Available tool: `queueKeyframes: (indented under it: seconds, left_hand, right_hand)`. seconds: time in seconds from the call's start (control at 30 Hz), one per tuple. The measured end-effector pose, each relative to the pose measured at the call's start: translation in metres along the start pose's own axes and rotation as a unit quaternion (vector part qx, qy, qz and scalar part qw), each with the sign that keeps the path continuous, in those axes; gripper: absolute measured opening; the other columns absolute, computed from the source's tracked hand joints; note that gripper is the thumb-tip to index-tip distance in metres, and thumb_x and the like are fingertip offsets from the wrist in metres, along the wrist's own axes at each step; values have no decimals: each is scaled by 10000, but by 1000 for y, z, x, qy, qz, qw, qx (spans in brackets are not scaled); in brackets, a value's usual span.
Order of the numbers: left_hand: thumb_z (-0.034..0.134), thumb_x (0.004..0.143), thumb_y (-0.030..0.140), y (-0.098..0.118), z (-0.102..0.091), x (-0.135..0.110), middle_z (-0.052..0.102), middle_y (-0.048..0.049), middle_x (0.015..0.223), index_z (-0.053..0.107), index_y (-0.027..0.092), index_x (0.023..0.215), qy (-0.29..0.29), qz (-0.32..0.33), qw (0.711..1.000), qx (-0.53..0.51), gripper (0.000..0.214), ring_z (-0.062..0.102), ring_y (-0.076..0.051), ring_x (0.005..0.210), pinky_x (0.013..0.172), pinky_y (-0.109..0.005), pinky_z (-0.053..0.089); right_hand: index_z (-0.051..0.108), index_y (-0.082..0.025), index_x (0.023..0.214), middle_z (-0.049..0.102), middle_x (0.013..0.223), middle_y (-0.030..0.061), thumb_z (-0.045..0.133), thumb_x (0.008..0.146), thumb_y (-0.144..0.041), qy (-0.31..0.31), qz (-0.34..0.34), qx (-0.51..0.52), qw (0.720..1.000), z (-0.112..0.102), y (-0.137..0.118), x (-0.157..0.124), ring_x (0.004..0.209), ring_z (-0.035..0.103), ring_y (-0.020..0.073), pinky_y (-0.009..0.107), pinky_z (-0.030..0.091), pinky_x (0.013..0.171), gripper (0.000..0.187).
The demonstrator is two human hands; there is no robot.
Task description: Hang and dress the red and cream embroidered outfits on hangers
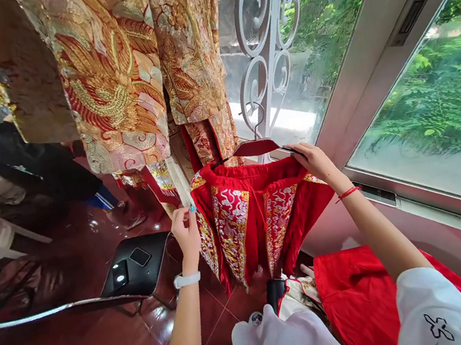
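Observation:
A red skirt [248, 211] with embroidered gold and silver panels hangs from a hanger [257, 147] with a dark red middle and a metal hook. My right hand [312, 163] is closed around the hanger's right end, at a black clip by the skirt's waistband. Left of the skirt, my left hand [185, 231] is curled in a pinch, thumb up. A pale cloth strip [180, 184] runs down to its fingertips; whether they grip the strip or the skirt's edge is unclear.
Gold-embroidered garments [116, 79] hang above. A white scrollwork grille [259, 42] and windows are behind and right. A black chair [140, 266] with phone-like devices stands left. Red cloth [359, 292] lies low right. Another person [18, 156] is at far left.

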State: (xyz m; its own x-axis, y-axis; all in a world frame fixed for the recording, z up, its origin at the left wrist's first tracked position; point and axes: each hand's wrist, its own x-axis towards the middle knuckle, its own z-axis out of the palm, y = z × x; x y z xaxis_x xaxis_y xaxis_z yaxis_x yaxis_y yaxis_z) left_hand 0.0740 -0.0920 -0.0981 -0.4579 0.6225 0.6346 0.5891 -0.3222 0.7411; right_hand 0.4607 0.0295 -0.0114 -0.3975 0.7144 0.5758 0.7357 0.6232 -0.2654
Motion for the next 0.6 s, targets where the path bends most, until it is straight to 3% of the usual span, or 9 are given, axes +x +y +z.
queueKeyframes:
  seconds: [0.1, 0.17, 0.27, 0.33, 0.47, 0.6]
  left_hand:
    - [535, 881, 304, 15, 10, 7, 551, -13, 806, 601, 199, 888, 19, 3, 1000, -16, 124, 517, -154, 690, 659, -274, 429]
    - [587, 849, 322, 36, 16, 26, 526, 5, 772, 564, 213, 877, 22, 7, 1000, 14, 115, 481, -150, 641, 647, -278, 410]
    - [688, 800, 393, 69, 28, 59, 515, 4, 714, 501, 238, 787, -20, 10, 994, 103, 244, 505, -187, 656, 665, -304, 393]
    - [741, 760, 411, 83, 36, 75, 511, -10, 659, 461, 250, 712, -67, 16, 987, 143, 326, 556, -242, 717, 680, -322, 391]
    - [682, 772, 263, 85, 46, 87, 482, -22, 565, 414, 255, 617, -131, 30, 980, 144, 310, 599, -279, 730, 677, -338, 401]
    - [594, 799, 240, 76, 43, 91, 493, 4, 541, 465, 245, 635, -194, -28, 980, 33, 209, 572, -210, 573, 583, -305, 424]
  right_hand:
    - [538, -248, 1416, 662, 1045, 106, 412, 960, -250, 7, 12, -34, 999, -1, -4, -2, 963, 601, 291, 451, 502, 887, 472]
    - [514, -241, 1433, 641, 1107, 125, 489, 912, -259, 57, 49, -84, 994, 0, -12, -9, 1010, 577, 317, 491, 485, 914, 521]
    - [524, -223, 1404, 622, 1147, 151, 557, 866, -291, 148, 122, -138, 972, 4, -29, -26, 1050, 558, 350, 525, 468, 929, 543]
    - [514, -207, 1398, 654, 1074, 150, 523, 888, -311, 170, 166, -132, 962, 9, -38, -37, 984, 587, 338, 491, 486, 886, 520]
    - [501, -179, 1418, 718, 930, 123, 396, 920, -256, 149, 209, -77, 963, 18, -36, -48, 795, 642, 284, 388, 504, 768, 515]
    - [571, -192, 1381, 751, 1044, 117, 352, 920, -234, 140, 177, 2, 974, 18, -28, -37, 859, 678, 277, 401, 533, 808, 512]
